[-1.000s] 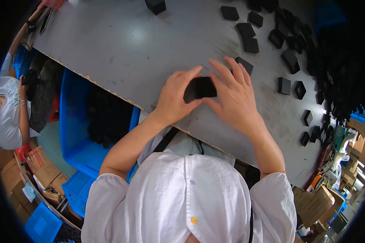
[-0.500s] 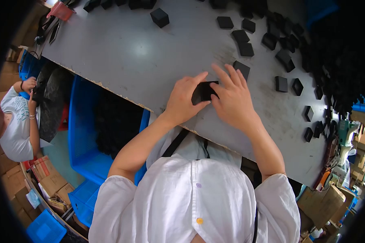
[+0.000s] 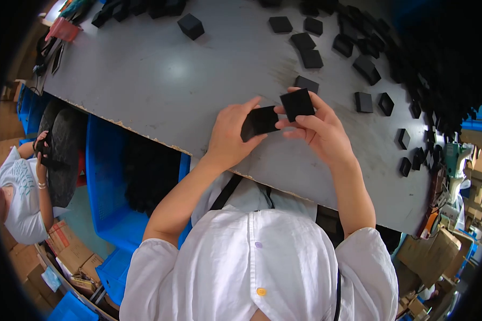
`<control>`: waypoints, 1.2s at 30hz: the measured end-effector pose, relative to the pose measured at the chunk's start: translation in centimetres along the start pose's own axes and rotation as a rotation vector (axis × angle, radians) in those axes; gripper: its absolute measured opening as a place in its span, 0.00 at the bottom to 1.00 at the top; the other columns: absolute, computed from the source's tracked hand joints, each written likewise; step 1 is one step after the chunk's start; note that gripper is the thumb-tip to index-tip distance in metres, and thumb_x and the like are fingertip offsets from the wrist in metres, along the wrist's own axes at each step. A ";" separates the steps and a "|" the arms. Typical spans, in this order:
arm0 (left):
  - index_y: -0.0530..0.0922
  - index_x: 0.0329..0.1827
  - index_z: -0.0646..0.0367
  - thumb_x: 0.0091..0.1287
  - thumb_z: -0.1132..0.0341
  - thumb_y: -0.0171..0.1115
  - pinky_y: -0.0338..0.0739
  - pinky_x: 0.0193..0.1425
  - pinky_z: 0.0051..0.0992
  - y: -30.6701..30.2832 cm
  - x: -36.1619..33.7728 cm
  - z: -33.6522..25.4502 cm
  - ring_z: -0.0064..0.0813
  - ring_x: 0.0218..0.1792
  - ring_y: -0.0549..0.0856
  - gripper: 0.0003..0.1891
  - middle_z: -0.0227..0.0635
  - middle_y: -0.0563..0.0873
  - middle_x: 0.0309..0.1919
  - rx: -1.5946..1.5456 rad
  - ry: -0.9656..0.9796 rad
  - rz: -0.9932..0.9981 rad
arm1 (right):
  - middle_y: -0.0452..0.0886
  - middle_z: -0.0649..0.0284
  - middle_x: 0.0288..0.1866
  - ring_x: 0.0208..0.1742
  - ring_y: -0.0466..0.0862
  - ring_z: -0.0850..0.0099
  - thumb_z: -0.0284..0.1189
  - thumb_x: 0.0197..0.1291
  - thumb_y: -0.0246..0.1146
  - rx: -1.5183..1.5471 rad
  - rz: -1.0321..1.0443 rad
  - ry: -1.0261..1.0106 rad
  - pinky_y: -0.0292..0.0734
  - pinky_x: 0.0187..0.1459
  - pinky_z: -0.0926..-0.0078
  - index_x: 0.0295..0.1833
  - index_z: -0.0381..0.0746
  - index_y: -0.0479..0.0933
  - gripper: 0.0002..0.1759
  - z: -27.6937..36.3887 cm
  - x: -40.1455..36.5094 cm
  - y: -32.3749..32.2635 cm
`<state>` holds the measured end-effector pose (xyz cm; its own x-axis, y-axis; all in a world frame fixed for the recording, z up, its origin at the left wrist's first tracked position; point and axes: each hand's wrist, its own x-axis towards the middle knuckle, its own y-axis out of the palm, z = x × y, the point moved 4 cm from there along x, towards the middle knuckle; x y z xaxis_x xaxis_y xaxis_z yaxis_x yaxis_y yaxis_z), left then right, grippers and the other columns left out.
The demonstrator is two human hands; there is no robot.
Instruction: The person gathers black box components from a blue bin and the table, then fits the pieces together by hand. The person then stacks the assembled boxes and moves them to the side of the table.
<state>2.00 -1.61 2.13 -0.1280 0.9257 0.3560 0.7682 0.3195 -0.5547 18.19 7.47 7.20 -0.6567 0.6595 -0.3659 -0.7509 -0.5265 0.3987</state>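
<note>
My left hand (image 3: 228, 134) is wrapped round a black box (image 3: 264, 120), thumb along its near side and fingers at the far side. Between the thumb and fingers of my right hand (image 3: 326, 131) is a black square piece (image 3: 298, 105), tilted with a flat face toward me. It sits close to the right of the box and slightly higher in view. Just beyond my right fingers, another black block (image 3: 307, 84) lies on the grey table (image 3: 160, 96).
Several black blocks (image 3: 308, 51) and hollow black frames (image 3: 385, 104) lie across the table's right side, beside a large dark pile (image 3: 439, 69). A single block (image 3: 190, 27) lies far left. A blue crate (image 3: 104, 198) stands below the left edge; a person (image 3: 21, 182) sits beyond it.
My right hand has lifted a black square piece up beside the box and turned it. My left hand still holds its box. The view has shifted slightly.
</note>
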 end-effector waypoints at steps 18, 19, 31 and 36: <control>0.68 0.68 0.64 0.54 0.73 0.75 0.73 0.63 0.35 0.3 -0.2 0.2 0.39 0.55 0.81 0.37 0.41 0.83 0.55 -0.001 -0.072 0.040 | 0.82 0.57 0.46 0.40 0.83 0.73 0.26 0.68 0.61 0.557 -0.256 -0.154 0.78 0.37 0.81 0.54 0.34 0.73 0.12 -2.8 -9.0 -8.6; 0.66 0.70 0.63 0.56 0.73 0.73 0.73 0.63 0.33 0.4 -0.5 0.5 0.37 0.55 0.81 0.37 0.41 0.82 0.55 -0.052 -0.104 0.048 | 0.82 0.56 0.47 0.40 0.83 0.72 0.26 0.68 0.61 0.620 -0.338 -0.220 0.79 0.38 0.80 0.53 0.34 0.73 0.12 -2.7 -11.2 -10.1; 0.65 0.72 0.61 0.61 0.74 0.68 0.70 0.66 0.34 0.8 -0.4 0.0 0.40 0.60 0.77 0.34 0.46 0.77 0.61 0.078 -0.045 0.152 | 0.76 0.44 0.61 0.66 0.74 0.59 0.43 0.60 0.65 0.591 -2.377 -0.325 0.66 0.67 0.59 0.65 0.24 0.67 0.38 -21.9 -51.4 -40.5; 0.68 0.68 0.63 0.54 0.73 0.73 0.70 0.64 0.37 0.7 -0.3 -0.7 0.43 0.57 0.77 0.36 0.45 0.79 0.56 0.014 -0.048 0.119 | 0.80 0.62 0.57 0.59 0.78 0.70 0.21 0.61 0.60 -0.622 -1.768 -0.683 0.73 0.60 0.68 0.57 0.36 0.76 0.17 -4.4 -31.7 -25.5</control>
<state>2.96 -1.79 2.16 -0.0665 0.9658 0.2506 0.7713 0.2091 -0.6012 57.87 -2.39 4.89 0.7226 0.5422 0.4288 -0.4350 0.8387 -0.3276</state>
